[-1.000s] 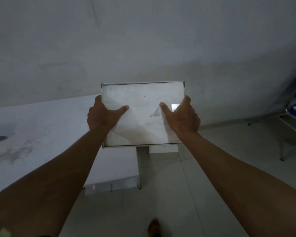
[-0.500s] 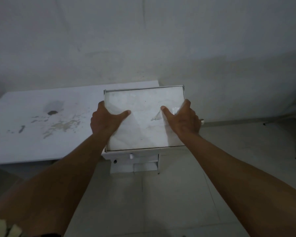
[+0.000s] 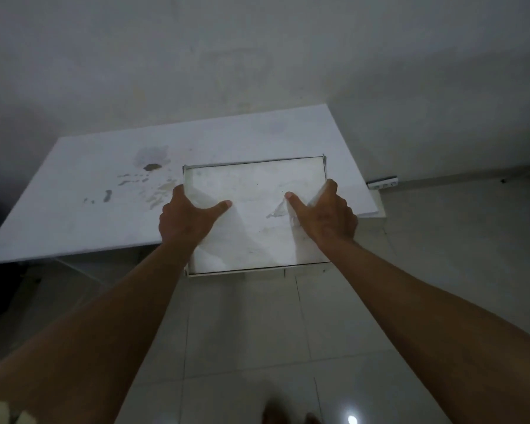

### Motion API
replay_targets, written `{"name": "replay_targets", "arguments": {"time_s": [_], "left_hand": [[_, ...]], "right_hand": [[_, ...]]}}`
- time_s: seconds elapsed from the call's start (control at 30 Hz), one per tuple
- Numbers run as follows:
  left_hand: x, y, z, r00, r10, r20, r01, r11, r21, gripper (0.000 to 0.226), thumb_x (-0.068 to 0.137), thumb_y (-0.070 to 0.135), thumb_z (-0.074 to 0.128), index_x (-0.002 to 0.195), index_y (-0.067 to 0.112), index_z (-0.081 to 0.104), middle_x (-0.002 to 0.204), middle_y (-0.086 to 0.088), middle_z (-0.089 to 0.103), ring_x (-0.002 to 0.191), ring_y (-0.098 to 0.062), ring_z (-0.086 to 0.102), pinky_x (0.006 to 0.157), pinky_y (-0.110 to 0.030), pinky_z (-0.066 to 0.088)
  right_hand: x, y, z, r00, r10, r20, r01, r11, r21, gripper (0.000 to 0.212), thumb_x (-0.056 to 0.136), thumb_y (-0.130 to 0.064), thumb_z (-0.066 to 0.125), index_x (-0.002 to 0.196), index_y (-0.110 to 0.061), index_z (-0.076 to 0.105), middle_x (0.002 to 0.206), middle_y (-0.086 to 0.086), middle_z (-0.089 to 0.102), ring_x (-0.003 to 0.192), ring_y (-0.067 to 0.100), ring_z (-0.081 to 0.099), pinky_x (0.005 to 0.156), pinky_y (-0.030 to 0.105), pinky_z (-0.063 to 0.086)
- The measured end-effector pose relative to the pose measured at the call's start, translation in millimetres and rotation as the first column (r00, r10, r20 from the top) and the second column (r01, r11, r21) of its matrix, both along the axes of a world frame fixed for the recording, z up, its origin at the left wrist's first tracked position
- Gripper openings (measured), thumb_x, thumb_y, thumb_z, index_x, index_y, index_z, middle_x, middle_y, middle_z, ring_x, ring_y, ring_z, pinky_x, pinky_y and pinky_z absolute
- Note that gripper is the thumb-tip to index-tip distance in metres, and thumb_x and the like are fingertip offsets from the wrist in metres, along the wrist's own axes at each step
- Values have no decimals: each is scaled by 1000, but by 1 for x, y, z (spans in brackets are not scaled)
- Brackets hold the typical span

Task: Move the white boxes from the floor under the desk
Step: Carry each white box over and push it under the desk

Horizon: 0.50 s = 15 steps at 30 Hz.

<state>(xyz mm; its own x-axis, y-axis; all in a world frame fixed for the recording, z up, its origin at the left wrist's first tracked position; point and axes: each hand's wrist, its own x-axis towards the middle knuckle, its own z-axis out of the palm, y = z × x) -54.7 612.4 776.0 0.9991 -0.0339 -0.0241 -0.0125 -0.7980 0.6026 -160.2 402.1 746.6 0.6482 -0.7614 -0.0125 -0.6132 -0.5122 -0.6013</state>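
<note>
I hold a flat white box (image 3: 256,194) in front of me, above the right front part of the white desk (image 3: 83,221). My left hand (image 3: 184,218) grips its left side with the thumb on top. My right hand (image 3: 326,215) grips the right side the same way. The box's top is scuffed, with loose plastic film near my right thumb. Its near edge overhangs the desk's front edge. Whether it rests on the desk I cannot tell.
The desk top has dark stains (image 3: 152,167) left of the box and stands against a grey wall. A white power strip (image 3: 382,182) lies by the wall to the right. Pale floor tiles (image 3: 257,332) stretch toward me. A dark area lies at the far left.
The view has swung left and down, so the whole desk top now shows. The box, still gripped by both hands, has come over the desk's right front part.
</note>
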Motion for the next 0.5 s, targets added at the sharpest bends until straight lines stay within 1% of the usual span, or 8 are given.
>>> {"name": "replay_targets", "arguments": {"time_s": [0.07,0.13,0.23,0.37,0.43,0.5], "left_hand": [[-7,22,-7,1000,26,-10,-26,1000,18,98,63,71,74,137,15,42,128,-9,58,116,-33,56,92,-43,47],[-17,45,-15,998,60,-26,-59,998,32,98,63,71,74,137,15,42,127,-10,59,115,-34,56,91,-43,47],[-28,81,-30,996,74,-56,-73,997,18,97,62,70,75,135,15,43,126,-10,59,113,-33,57,90,-45,51],[-34,126,-50,992,87,-89,-86,996,9,96,60,70,76,132,15,46,122,-9,61,109,-32,59,88,-47,53],[-35,143,-60,987,93,-127,-94,996,0,98,55,75,75,129,17,48,118,-7,63,105,-31,61,86,-48,54],[-29,167,-74,983,76,-165,-77,997,0,101,46,84,71,124,21,50,110,-2,65,99,-29,64,83,-48,55]], "right_hand": [[-4,21,-7,1000,28,-9,-28,1000,10,80,76,-78,54,125,-15,40,115,10,63,105,34,60,81,39,39],[-8,41,-13,998,64,-26,-63,998,28,79,77,-77,54,124,-15,40,114,9,64,104,33,61,82,39,40],[-13,73,-25,996,84,-42,-82,996,39,78,76,-78,54,121,-16,41,113,8,64,106,34,60,81,39,40],[-17,115,-43,993,105,-62,-101,992,69,80,75,-78,56,125,-16,41,117,9,63,108,35,59,87,42,43],[-19,131,-53,991,104,-81,-96,991,94,82,75,-78,56,127,-17,40,118,9,63,108,35,60,90,42,45],[-18,154,-67,989,93,-114,-80,990,115,82,74,-79,55,127,-19,39,117,8,64,107,33,60,90,42,44]]}}
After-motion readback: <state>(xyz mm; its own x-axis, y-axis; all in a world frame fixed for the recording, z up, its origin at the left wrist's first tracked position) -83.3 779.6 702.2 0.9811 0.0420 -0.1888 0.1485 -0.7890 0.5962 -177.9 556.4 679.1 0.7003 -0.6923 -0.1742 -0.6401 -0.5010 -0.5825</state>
